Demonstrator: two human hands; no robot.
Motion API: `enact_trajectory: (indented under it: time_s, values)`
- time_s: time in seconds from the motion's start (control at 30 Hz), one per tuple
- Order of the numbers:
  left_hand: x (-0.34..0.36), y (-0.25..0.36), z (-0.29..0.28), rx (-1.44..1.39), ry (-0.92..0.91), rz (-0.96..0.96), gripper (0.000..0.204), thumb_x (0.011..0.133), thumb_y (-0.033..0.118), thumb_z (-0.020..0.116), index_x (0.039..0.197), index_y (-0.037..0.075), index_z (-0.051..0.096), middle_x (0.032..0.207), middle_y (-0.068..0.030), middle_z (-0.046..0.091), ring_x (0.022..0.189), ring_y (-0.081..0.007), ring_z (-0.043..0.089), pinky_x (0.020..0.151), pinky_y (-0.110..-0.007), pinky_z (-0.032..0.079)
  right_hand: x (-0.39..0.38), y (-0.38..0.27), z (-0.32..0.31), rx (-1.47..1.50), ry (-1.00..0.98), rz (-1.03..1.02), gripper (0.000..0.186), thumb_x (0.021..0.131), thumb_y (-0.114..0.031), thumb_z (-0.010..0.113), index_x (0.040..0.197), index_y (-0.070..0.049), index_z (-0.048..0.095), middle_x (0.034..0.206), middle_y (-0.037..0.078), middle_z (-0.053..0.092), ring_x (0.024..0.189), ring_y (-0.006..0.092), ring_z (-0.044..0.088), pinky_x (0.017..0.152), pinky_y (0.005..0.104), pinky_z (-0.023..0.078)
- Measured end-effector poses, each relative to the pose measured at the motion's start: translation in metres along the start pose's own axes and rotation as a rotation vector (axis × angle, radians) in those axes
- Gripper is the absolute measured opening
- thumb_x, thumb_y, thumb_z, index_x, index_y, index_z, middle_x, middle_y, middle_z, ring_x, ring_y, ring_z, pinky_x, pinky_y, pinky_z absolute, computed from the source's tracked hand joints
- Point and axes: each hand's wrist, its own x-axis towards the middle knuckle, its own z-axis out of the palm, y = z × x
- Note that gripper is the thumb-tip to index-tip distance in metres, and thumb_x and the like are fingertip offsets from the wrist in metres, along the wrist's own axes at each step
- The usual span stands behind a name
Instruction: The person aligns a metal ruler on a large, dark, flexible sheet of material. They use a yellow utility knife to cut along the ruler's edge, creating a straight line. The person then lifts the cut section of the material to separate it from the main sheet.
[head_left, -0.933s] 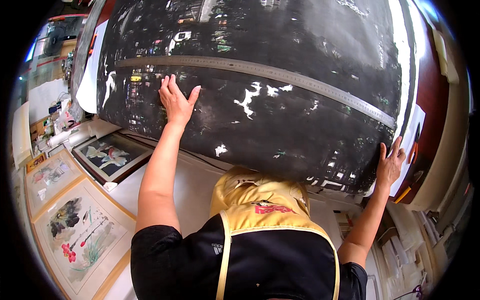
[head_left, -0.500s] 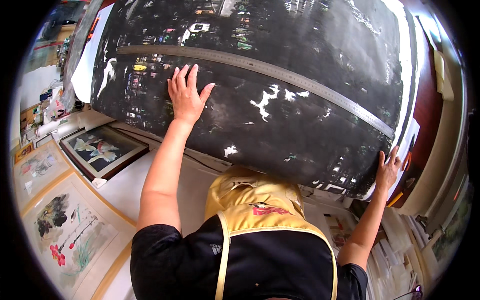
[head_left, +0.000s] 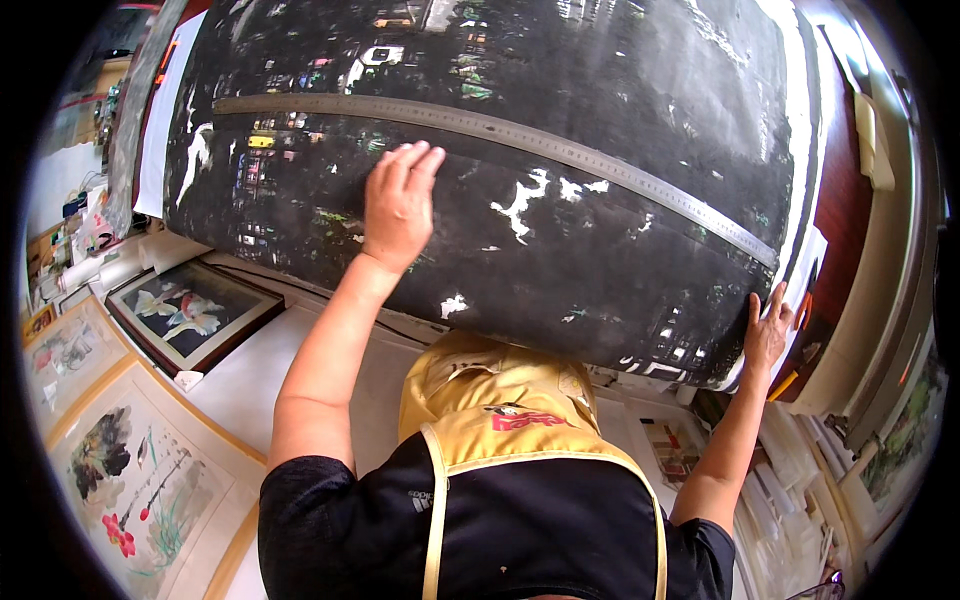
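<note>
Left hand (head_left: 398, 207), outstretched, fingers nearly together, nothing visibly gripped, over the dark painting (head_left: 500, 265); right hand (head_left: 766, 325), thumb spread, at its right edge; I see the metal ruler (head_left: 430, 114) across the painting on the bench (head_left: 850, 215), a dark-framed picture (head_left: 190, 312) off left

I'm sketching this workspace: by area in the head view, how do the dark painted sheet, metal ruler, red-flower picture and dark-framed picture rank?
1. Dark painted sheet
2. Red-flower picture
3. Metal ruler and dark-framed picture, too close to rank: one long and thin, the other short and broad.
</note>
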Motion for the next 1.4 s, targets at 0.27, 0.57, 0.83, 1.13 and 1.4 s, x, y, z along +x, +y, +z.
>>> enact_trajectory:
  time_s: [0.27, 0.57, 0.83, 1.13, 1.4]
  values:
    - [-0.012, 0.053, 0.011, -0.02, -0.327, 0.186, 0.071, 0.093, 0.056, 0.066, 0.158, 0.033, 0.046, 0.168, -0.0031, 0.034, 0.156, -0.0357, 0.026, 0.121, -0.075, 0.012, 0.0, -0.001, -0.003, 0.005, -0.01, -0.006, 0.076, 0.102, -0.061, 0.056, 0.164, -0.024, 0.033, 0.138, 0.028, 0.054, 0.117, 0.0444, 0.064, 0.088, 0.049, 0.057]
    - [-0.013, 0.049, 0.014, 0.029, -0.355, 0.187, 0.075, 0.092, 0.057, 0.066, 0.159, 0.035, 0.043, 0.169, -0.0009, 0.032, 0.156, -0.0354, 0.025, 0.12, -0.076, 0.012, -0.002, -0.004, -0.004, 0.012, -0.002, 0.029, 0.079, 0.1, -0.063, 0.057, 0.165, -0.025, 0.032, 0.14, 0.026, 0.054, 0.121, 0.0429, 0.063, 0.091, 0.0481, 0.056]
    - [-0.013, 0.051, 0.015, 0.012, -0.342, 0.194, 0.074, 0.091, 0.053, 0.07, 0.158, 0.034, 0.045, 0.169, -0.0013, 0.032, 0.157, -0.0359, 0.025, 0.12, -0.076, 0.011, 0.001, -0.006, -0.008, 0.034, -0.022, 0.05, 0.079, 0.098, -0.064, 0.059, 0.164, -0.028, 0.034, 0.142, 0.022, 0.053, 0.123, 0.0402, 0.062, 0.092, 0.0486, 0.056]
    - [-0.012, 0.051, 0.015, 0.032, -0.339, 0.203, 0.071, 0.093, 0.054, 0.066, 0.158, 0.033, 0.047, 0.169, -0.0013, 0.032, 0.156, -0.0356, 0.025, 0.121, -0.076, 0.011, -0.001, -0.003, -0.004, 0.017, -0.041, 0.074, 0.081, 0.098, -0.067, 0.057, 0.165, -0.032, 0.031, 0.145, 0.022, 0.051, 0.126, 0.0398, 0.06, 0.093, 0.0481, 0.056]
    - [0.0, 0.055, 0.017, -0.097, -0.319, 0.28, 0.062, 0.091, 0.035, 0.07, 0.147, 0.014, 0.055, 0.163, -0.0076, 0.041, 0.152, -0.0328, 0.034, 0.125, -0.064, 0.019, 0.0, -0.005, -0.003, 0.027, -0.024, 0.073, 0.083, 0.096, -0.068, 0.059, 0.164, -0.029, 0.034, 0.144, 0.022, 0.052, 0.127, 0.0398, 0.06, 0.092, 0.0486, 0.056]
